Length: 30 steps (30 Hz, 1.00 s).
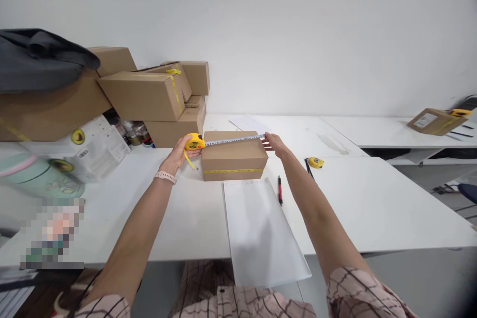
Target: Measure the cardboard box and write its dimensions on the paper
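Note:
A brown cardboard box with yellow tape along its front side lies on the white table. My left hand is closed round a yellow tape measure at the box's left end; its yellow strap hangs below. The metal blade runs out across the top of the box, tilted slightly up to the right. At the right end, my right hand pinches the blade's tip, its other fingers beside the box's right side. A pad of white paper lies in front of the box, overhanging the table's front edge.
A red and black pen lies right of the paper, and a second yellow tape measure beyond it. Stacked cardboard boxes and a green bottle stand left. Another box sits on the far right table.

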Each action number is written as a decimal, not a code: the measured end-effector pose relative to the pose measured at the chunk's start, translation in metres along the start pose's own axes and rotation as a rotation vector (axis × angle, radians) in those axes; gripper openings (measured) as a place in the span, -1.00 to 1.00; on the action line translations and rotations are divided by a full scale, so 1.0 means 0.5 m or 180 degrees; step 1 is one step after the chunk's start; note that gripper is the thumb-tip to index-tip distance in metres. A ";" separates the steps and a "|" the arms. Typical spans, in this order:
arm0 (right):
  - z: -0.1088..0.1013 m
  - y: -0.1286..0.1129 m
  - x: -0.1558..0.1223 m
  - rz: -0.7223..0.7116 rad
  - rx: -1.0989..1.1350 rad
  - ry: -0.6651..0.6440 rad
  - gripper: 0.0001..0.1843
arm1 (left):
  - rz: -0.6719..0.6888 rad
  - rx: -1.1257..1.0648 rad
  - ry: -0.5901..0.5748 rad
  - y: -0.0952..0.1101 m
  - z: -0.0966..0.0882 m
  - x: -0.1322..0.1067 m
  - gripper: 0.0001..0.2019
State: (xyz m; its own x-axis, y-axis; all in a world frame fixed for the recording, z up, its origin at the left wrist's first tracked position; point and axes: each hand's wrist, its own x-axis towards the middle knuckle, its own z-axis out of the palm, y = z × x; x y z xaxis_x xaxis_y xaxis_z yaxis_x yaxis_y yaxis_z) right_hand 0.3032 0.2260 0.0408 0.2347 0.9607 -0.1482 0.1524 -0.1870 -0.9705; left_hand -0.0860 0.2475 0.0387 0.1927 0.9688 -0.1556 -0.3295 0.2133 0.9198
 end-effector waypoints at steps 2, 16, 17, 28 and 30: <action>0.007 0.002 -0.002 0.0008 -0.0043 0.0045 -0.77 | 0.0095 0.0111 0.0068 0.005 -0.004 0.003 -0.38; 0.024 0.017 0.010 -0.0276 -0.1964 0.0450 -0.66 | 0.0168 0.0032 -0.0080 0.036 -0.039 0.006 -0.41; 0.023 0.018 0.013 -0.0270 -0.2103 0.0438 -0.65 | 0.0166 0.0020 -0.0071 0.034 -0.041 0.007 -0.42; 0.031 0.020 0.013 -0.0086 -0.2484 0.0162 -0.55 | -0.0010 0.0116 0.0051 0.029 -0.069 0.017 -0.41; 0.032 0.017 0.012 -0.0093 -0.2457 0.0168 -0.56 | -0.0021 0.0134 0.0015 0.026 -0.070 0.018 -0.41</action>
State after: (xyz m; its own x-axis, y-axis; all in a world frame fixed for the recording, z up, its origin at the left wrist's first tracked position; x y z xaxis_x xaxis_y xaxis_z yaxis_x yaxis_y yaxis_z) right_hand 0.2908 0.2335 0.0284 0.2627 0.9600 -0.0967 0.7807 -0.2704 -0.5634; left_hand -0.1210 0.2634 0.0368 0.1903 0.9680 -0.1633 -0.2890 0.2142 0.9331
